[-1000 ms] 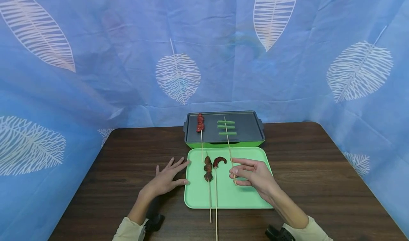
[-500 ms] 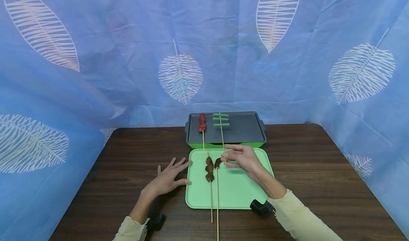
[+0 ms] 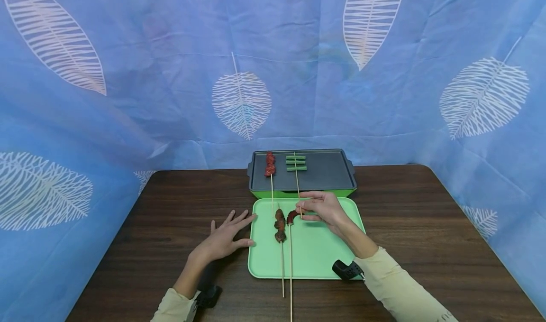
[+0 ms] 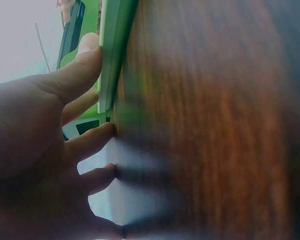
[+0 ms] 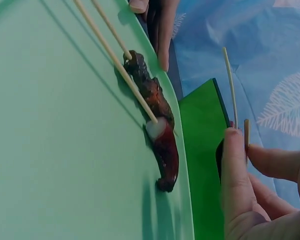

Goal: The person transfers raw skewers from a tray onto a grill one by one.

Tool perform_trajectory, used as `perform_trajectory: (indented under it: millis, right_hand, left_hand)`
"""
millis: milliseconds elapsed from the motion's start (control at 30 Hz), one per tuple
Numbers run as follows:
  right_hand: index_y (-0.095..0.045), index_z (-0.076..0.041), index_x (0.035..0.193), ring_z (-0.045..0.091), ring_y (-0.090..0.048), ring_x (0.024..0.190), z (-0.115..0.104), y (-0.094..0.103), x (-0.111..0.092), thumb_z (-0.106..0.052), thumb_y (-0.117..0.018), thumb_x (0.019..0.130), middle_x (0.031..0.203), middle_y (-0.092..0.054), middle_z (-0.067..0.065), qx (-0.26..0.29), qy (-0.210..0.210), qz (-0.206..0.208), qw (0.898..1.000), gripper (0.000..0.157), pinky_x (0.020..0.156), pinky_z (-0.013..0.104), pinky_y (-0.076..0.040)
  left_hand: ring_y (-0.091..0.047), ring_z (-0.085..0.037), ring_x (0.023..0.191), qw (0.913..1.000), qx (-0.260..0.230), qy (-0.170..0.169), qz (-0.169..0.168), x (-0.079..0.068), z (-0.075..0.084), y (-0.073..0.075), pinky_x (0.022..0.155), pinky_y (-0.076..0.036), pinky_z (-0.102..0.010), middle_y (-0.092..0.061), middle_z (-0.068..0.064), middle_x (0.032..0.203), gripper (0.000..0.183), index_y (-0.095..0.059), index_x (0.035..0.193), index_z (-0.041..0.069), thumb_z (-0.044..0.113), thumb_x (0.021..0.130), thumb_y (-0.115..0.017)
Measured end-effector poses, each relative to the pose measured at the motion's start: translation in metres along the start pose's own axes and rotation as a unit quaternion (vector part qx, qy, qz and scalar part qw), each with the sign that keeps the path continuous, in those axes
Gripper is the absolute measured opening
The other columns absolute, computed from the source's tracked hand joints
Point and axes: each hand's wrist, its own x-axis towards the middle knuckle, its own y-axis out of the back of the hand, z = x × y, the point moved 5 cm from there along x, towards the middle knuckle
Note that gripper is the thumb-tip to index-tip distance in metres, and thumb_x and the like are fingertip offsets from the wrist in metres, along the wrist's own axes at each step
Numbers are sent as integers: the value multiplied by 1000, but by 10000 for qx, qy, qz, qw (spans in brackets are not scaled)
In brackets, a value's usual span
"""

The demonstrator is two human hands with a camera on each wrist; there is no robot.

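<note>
My right hand (image 3: 326, 210) pinches the stick end of a green vegetable skewer (image 3: 296, 162), whose green pieces lie over the dark griddle (image 3: 324, 170). In the right wrist view, that stick's end pokes up between thumb and fingers (image 5: 235, 175). Left of it on the griddle lies a red meat skewer (image 3: 270, 164), its stick reaching over the tray. My left hand (image 3: 219, 241) has its fingers spread on the table, the thumb and a fingertip touching the left rim of the light green tray (image 3: 320, 260). A brown meat skewer (image 3: 279, 226) and a curled dark red skewer (image 5: 167, 155) lie on the tray.
The griddle's green base (image 3: 332, 193) stands just behind the tray at the back of the dark wooden table (image 3: 405, 227). A blue cloth (image 3: 294, 99) with white leaf prints hangs behind and at both sides.
My right hand has moved forward and left, bringing the green vegetable skewer farther over the griddle, then lowered it slightly. My left hand keeps its place by the tray.
</note>
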Motion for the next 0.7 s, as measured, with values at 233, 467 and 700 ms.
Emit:
perform_trajectory:
  millis: [233,467,700]
  right_hand:
    - [-48,11,145,29,-71,105,3,12,-23,-9,-60,104,120,-67,27,-125,101,93,9998,47,87,42,-59]
    - [-45,12,146,33,-70,109,16,16,-77,-13,-60,105,117,-69,25,-270,146,-299,9991,50,88,41,-59]
    - [-48,10,145,38,-69,109,33,12,-115,-20,-62,105,119,-68,26,-557,90,-667,9962,52,85,42,-60]
  left_hand:
    - [-7,-45,155,10000,-15,28,-21,-1,-1,1,104,3,-85,-24,-12,169,74,-37,162,26,45,98,-67]
    - [-7,-46,155,10000,-57,2,-52,-1,0,2,104,4,-85,-23,-12,169,74,-37,162,25,45,98,-68]
    - [-5,-46,154,10000,-69,-2,-43,0,-1,1,103,4,-86,-22,-13,169,74,-36,162,24,46,98,-67]
